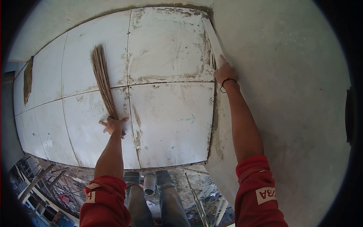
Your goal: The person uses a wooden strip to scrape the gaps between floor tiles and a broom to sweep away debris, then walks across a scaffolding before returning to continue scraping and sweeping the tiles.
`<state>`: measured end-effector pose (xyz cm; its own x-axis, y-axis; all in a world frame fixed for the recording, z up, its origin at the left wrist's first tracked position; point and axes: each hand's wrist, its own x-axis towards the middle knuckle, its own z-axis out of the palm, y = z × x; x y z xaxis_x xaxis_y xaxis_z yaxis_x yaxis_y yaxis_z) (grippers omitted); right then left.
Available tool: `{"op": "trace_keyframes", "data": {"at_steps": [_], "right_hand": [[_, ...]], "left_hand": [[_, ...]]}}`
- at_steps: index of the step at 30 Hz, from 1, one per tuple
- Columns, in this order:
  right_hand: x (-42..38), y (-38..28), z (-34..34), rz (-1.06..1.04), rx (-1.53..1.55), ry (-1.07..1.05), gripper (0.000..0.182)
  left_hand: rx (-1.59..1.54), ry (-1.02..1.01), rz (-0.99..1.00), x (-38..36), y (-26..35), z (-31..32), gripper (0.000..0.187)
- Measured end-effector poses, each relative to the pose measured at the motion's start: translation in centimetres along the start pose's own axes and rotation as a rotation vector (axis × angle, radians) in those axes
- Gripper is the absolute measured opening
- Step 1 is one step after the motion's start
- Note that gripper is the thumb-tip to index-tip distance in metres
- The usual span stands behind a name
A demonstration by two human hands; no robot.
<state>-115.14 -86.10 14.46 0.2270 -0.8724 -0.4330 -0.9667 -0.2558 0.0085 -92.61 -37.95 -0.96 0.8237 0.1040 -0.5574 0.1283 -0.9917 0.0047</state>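
A broom of thin sticks [100, 70] lies slantwise on the large white tiles [170, 113]. My left hand [112, 124] rests over its bound lower end, with fingers and thumb spread to either side. On the right, my right hand [225, 72] holds the near end of a narrow white strip [212, 38], the index finger stretched along it. This strip lies along the seam between the tiles and the plastered wall [287, 94]. The fingers' undersides are hidden on both hands.
Mortar smears mark the tile joints and the right edge. A brown ragged piece [28, 81] is at the far left. Below the tiled surface's near edge are a grey pipe [149, 185], several poles [36, 181] and rubble-strewn ground.
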Motion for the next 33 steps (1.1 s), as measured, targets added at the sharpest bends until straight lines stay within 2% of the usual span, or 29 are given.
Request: {"op": "trace_keyframes", "data": {"at_steps": [2,3,8,10,12,15,18,22,25,29,31,33], "right_hand": [[-1.7,1.0,0.0,-0.084,-0.013,0.082,0.084],[-2.4,0.6,-1.1,-0.02,-0.012,0.006,0.083],[4.3,-1.3,-2.1,-0.071,-0.03,0.069,0.081],[5.3,-1.5,-2.4,-0.099,-0.03,0.088,0.08],[3.2,-2.2,-3.0,-0.041,0.01,0.012,0.084],[-0.5,-1.7,-1.4,-0.053,-0.026,0.051,0.08],[0.8,-1.7,-0.7,-0.038,0.021,0.107,0.08],[3.3,-2.0,4.1,-0.02,0.084,0.203,0.078],[1.7,-0.7,9.4,-0.088,0.231,0.399,0.072],[2.0,0.7,13.1,-0.07,0.272,0.422,0.064],[4.7,1.2,15.3,-0.058,0.301,0.441,0.062],[7.2,1.6,16.4,-0.04,0.331,0.457,0.06]], "left_hand": [[0.001,0.001,-0.005,0.2,-0.1,0.1,0.119],[-0.033,0.003,-0.015,0.3,-0.3,0.4,0.119],[-0.068,-0.017,-0.031,-0.2,0.2,-0.3,0.119],[-0.065,0.009,-0.065,-0.1,0.5,-0.2,0.107],[-0.026,0.027,-0.044,0.4,0.2,0.5,0.108],[-0.016,0.031,-0.045,0.3,0.4,0.1,0.109],[-0.072,0.031,-0.084,-0.7,0.9,-0.7,0.109],[-0.04,0.047,-0.073,0.7,0.1,0.7,0.109],[-0.061,0.044,-0.087,0.2,0.4,0.2,0.111],[-0.103,0.006,-0.097,0.1,0.5,-0.2,0.113],[-0.043,0.092,-0.017,1.6,-1.1,2.2,0.114],[-0.054,0.085,-0.047,1.0,-0.6,1.3,0.115]]}}
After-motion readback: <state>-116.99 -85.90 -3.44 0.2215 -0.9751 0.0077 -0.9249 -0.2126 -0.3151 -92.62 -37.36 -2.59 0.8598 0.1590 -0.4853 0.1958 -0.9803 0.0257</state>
